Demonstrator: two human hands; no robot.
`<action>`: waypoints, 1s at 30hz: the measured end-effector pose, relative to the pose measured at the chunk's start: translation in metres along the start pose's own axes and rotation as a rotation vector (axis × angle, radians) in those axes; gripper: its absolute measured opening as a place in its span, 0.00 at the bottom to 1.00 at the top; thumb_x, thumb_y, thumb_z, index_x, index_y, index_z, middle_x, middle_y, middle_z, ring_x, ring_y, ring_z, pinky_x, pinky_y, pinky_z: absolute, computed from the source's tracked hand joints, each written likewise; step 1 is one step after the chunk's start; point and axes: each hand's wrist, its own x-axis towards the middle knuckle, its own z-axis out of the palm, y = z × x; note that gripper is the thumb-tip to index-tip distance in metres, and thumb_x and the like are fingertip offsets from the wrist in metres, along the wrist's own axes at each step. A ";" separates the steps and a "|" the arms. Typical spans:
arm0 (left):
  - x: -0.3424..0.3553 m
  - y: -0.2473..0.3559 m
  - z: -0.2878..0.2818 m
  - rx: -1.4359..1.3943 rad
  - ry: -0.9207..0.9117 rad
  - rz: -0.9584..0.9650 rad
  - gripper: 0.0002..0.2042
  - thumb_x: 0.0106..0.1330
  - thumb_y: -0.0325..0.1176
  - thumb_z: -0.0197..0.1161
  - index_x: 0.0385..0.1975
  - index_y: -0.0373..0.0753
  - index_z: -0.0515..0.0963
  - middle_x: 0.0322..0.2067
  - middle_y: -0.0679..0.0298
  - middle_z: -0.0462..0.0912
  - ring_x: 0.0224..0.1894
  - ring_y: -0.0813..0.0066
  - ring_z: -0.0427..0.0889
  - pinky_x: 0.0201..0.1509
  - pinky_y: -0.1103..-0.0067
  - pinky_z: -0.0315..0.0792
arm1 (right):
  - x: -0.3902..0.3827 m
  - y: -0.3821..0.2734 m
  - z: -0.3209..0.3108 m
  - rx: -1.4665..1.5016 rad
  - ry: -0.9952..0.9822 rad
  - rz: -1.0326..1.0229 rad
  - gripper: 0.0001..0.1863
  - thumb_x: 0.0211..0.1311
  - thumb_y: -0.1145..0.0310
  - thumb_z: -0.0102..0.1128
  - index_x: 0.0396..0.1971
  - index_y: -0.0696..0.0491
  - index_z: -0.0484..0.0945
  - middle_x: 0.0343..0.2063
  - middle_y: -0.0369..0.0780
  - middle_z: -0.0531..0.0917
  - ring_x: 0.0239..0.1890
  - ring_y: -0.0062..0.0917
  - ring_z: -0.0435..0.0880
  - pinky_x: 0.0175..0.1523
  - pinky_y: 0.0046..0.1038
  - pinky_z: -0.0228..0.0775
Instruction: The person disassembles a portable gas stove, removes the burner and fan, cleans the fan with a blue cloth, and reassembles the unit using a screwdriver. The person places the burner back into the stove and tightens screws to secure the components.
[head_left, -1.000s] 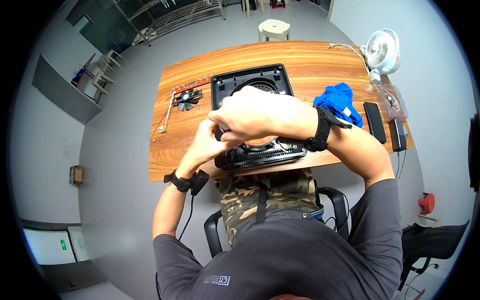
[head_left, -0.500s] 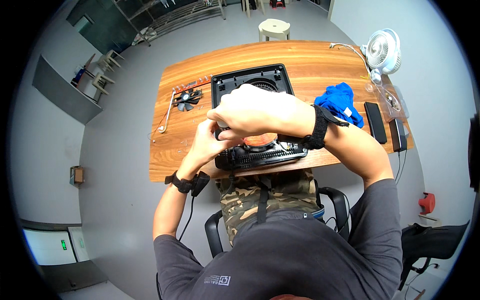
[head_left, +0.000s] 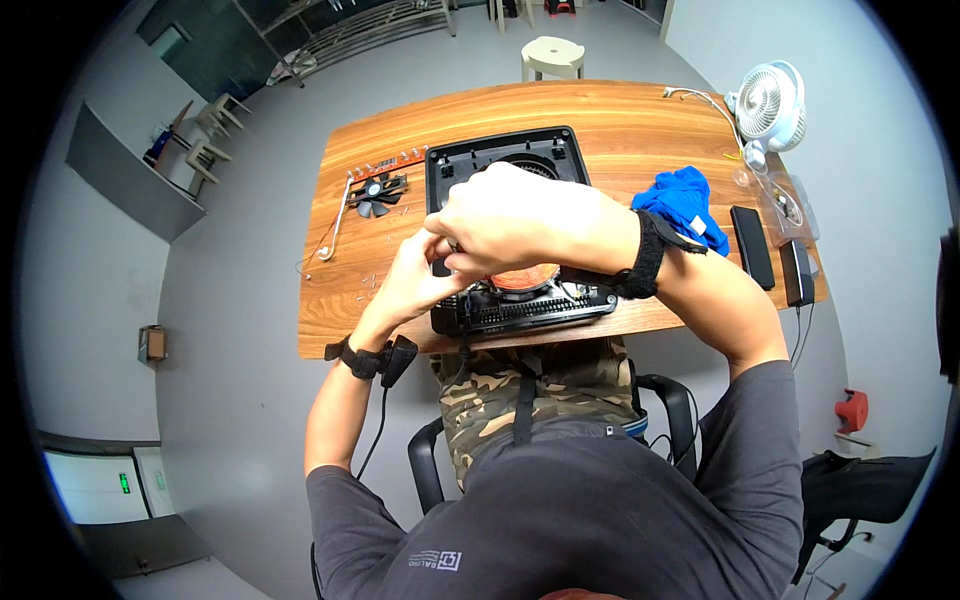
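An opened black appliance casing (head_left: 437, 163), like an induction cooker's, lies on the wooden table in front of me. A round copper coil (head_left: 527, 280) shows in its near part, beneath my right wrist. My right hand (head_left: 515, 222) reaches across the casing, its fingers curled at the left edge around something small and mostly hidden. Against those fingertips, my left hand (head_left: 412, 282) is closed in a pinch at the same spot. What the left fingers grip, if anything, cannot be seen. Both wrists wear black straps.
Left of the casing are a small black cooling fan (head_left: 374, 196), a narrow orange-red circuit board (head_left: 382, 166) and several loose screws (head_left: 369, 281). To the right lie a blue cloth (head_left: 684, 207), a flat black box (head_left: 752, 247), a black adapter (head_left: 797, 274) and a white desk fan (head_left: 768, 106).
Both hands stay at the casing's left edge. The right hand has turned slightly, and a pale end that showed between its fingers is now mostly hidden.
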 end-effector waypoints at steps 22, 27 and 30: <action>0.002 -0.001 0.004 0.164 -0.007 0.011 0.24 0.52 0.28 0.80 0.48 0.31 0.77 0.41 0.59 0.88 0.46 0.75 0.85 0.52 0.75 0.78 | 0.003 -0.007 -0.004 -0.133 -0.026 0.047 0.17 0.60 0.57 0.64 0.30 0.58 0.85 0.21 0.47 0.85 0.25 0.41 0.87 0.31 0.37 0.80; 0.005 0.003 0.004 0.205 0.030 0.059 0.24 0.53 0.29 0.79 0.49 0.30 0.77 0.41 0.60 0.88 0.46 0.77 0.84 0.52 0.77 0.77 | -0.008 -0.005 -0.014 -0.090 0.023 -0.031 0.16 0.60 0.59 0.65 0.39 0.57 0.83 0.22 0.47 0.86 0.26 0.42 0.87 0.32 0.38 0.81; 0.006 -0.001 0.003 0.140 -0.013 0.073 0.22 0.53 0.29 0.78 0.47 0.31 0.78 0.39 0.61 0.88 0.43 0.79 0.84 0.48 0.78 0.78 | -0.005 -0.003 -0.009 -0.108 -0.006 -0.028 0.15 0.59 0.60 0.65 0.37 0.57 0.83 0.21 0.47 0.85 0.26 0.42 0.87 0.32 0.37 0.81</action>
